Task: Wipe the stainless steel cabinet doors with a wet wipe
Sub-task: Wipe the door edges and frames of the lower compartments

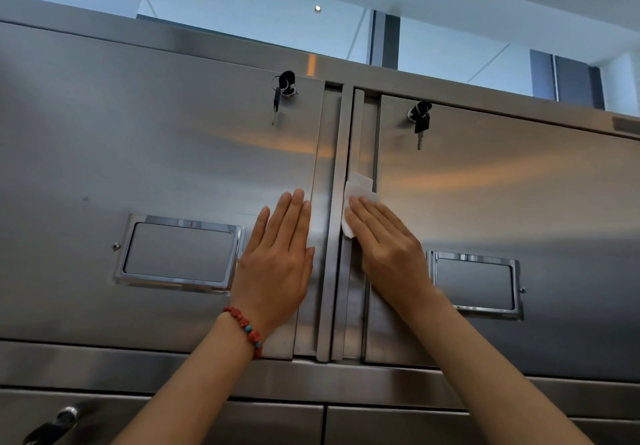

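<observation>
Wet wipe point(356, 199), white and folded, lies flat against the steel at the inner edge of the right cabinet door point(502, 181), just beside the vertical seam where the two upper doors meet. Its top and left edges stick out past the fingers covering it.

Right hand point(384, 247) presses the wipe to the metal with fingers straight and close together, palm down; nothing is gripped or pinched. That flat hold most likely spreads pressure across the cloth so it can slide along the narrow edge strip.

Left hand point(277, 257) rests flat on the left cabinet door point(156, 154), fingers straight and together, its tips just short of that door's inner edge. It holds nothing. It probably steadies the person or keeps that door shut during wiping near the seam. A red beaded bracelet point(244, 330) with a few blue beads circles the left wrist.

Each door carries a recessed chrome pull: the left pull point(180, 252) sits just beside the left hand, the right pull point(476, 283) just beside the right wrist. Near the top inner corner of each door a lock holds a dangling key, the left key point(282, 93) and the right key point(420, 122), both well above the hands.

Below the doors runs a steel ledge, with more steel fronts beneath. Above the cabinet, glass panels and a pale ceiling show.
</observation>
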`<state>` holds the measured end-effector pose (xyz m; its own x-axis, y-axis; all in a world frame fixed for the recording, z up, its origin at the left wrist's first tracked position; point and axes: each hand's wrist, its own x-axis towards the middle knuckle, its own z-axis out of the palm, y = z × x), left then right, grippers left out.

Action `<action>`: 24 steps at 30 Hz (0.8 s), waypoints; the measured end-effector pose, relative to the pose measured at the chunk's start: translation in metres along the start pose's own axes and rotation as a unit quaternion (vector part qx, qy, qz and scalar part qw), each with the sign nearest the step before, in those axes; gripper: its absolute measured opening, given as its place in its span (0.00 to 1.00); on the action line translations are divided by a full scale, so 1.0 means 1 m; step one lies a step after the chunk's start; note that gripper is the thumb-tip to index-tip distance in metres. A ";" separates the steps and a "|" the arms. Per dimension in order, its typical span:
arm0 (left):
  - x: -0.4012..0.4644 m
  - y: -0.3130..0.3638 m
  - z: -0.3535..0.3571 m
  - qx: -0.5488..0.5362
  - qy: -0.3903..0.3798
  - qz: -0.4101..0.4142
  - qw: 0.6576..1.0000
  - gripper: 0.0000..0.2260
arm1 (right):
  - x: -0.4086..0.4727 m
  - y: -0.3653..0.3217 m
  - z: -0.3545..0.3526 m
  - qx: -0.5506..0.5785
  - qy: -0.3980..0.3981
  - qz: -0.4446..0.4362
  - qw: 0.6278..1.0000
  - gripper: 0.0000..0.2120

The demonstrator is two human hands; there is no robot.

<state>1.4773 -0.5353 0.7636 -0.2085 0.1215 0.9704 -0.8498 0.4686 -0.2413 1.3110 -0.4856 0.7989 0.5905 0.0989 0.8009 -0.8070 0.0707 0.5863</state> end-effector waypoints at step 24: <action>0.000 0.001 -0.001 0.004 -0.014 -0.003 1.000 0.24 | 0.008 0.002 0.004 0.012 0.033 0.027 0.999 0.16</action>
<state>1.4772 -0.5339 0.7632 -0.2160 0.0936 0.9719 -0.8551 0.4624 -0.2346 1.3141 -0.4888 0.8076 0.5447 0.1679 0.8217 -0.8365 0.0390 0.5465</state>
